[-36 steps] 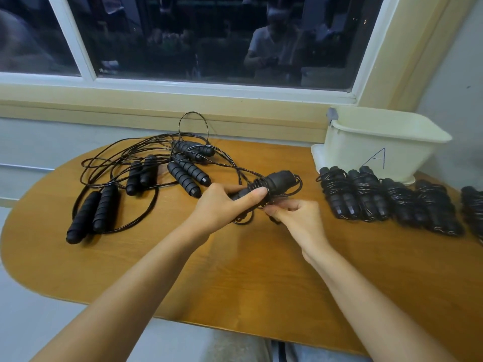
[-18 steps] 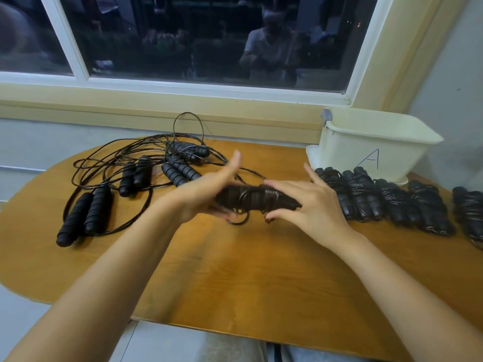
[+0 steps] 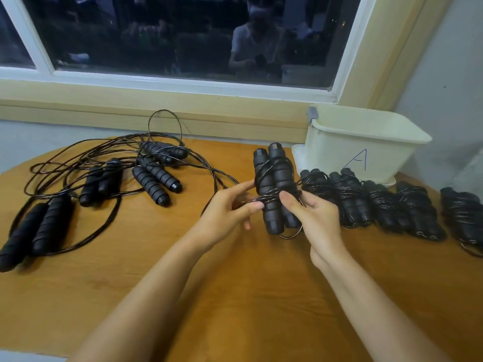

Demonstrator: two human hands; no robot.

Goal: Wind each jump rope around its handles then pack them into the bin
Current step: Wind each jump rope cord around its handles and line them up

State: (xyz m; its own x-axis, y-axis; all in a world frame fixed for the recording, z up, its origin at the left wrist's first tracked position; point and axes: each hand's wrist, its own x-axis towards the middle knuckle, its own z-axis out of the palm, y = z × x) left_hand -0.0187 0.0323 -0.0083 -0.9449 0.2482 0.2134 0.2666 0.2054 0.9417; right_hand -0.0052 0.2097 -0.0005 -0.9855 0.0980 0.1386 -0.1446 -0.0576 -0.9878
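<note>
**Inspector:** State of the hands?

**Assistant:** Over the worktop [image 3: 261, 296], the left hand [image 3: 230, 212] pinched the cord [image 3: 270, 197] at the wraps. The right hand [image 3: 313, 218] gripped the paired handles [image 3: 277, 173], which were held upright and part wound.

**Inspector:** Progress?

**Assistant:** Roughly half done, in my judgement. About five wound bundles [image 3: 352, 197] lay in a row just right of the hands, none packed. Four loose ropes [image 3: 156, 181] lay tangled at the left.

**Inspector:** The bin?

**Assistant:** The bin [image 3: 339, 152] stood behind the bundles, below the window [image 3: 183, 35]. Its inside was hidden. The rightmost bundle was cut off at the frame edge, so the count was uncertain.
</note>
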